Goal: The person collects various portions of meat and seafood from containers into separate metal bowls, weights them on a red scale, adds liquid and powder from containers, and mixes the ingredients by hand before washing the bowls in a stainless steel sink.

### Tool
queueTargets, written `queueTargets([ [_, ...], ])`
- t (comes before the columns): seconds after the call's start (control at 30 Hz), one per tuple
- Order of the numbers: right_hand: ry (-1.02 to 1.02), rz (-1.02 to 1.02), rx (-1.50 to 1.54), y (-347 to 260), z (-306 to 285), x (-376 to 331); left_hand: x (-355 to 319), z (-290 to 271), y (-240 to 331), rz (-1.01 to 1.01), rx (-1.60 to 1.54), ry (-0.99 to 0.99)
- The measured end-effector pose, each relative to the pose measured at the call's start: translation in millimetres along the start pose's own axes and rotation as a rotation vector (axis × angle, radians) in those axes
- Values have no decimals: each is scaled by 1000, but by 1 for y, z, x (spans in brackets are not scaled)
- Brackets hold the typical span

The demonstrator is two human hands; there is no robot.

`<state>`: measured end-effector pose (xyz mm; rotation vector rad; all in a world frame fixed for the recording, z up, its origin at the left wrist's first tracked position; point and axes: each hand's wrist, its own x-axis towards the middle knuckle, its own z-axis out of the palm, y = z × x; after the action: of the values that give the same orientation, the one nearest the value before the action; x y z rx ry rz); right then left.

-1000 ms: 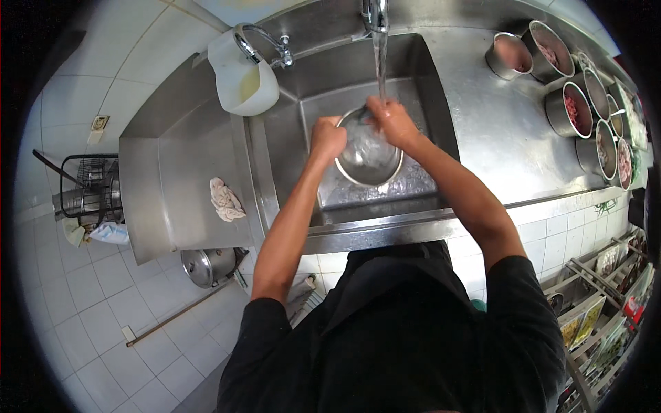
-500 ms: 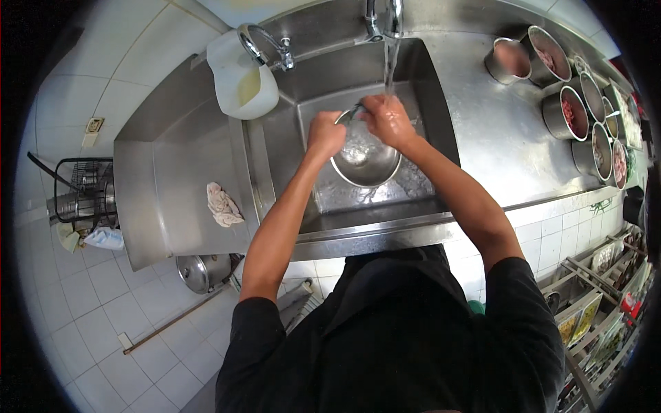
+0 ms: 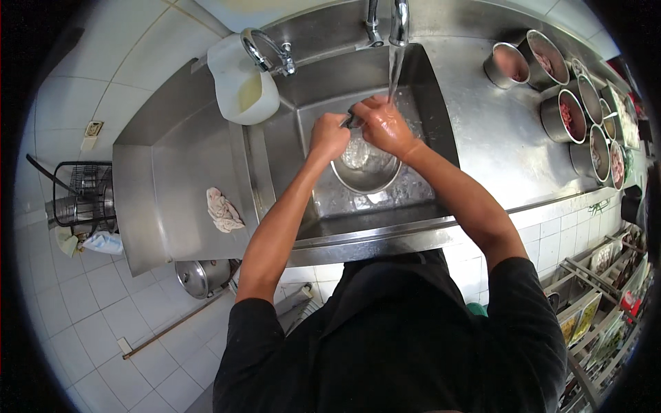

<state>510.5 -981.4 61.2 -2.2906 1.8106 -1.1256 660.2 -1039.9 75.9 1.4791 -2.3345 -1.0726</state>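
Observation:
Over a round metal bowl [image 3: 368, 187] in the sink [image 3: 282, 151], both my hands are close together. My left hand [image 3: 329, 136] is closed on one end of a small dark grey, slick-looking piece [image 3: 352, 120]; its kind is too small and covered to make out. Fingers curled, my right hand [image 3: 385, 126] grips the other end, its back wet. Running water [image 3: 394, 72] from the tap [image 3: 399, 24] falls beside and onto my right hand. Water bubbles in the bowl, whose far rim is hidden behind my hands.
A second tap [image 3: 256, 45] and a white plastic container [image 3: 241, 93] with pale liquid stand at the sink's left corner. A crumpled cloth [image 3: 223, 210] lies on the left steel counter. Several metal pots [image 3: 564, 115], some with raw meat, line the right counter.
My hands have shifted slightly, and more of the dark piece shows between them. The right hand has turned a little over the bowl. Water now splashes more widely around the bowl.

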Motion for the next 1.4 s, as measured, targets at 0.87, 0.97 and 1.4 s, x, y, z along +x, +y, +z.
queueTargets([
  [0.87,144,232,44,50,-3,5,48,-7,1,159,10,120],
  [0.97,270,939,256,34,20,-20,39,10,1,53,-411,373],
  [1.4,512,422,-141,11,5,-37,9,84,7,-200,-1159,443],
])
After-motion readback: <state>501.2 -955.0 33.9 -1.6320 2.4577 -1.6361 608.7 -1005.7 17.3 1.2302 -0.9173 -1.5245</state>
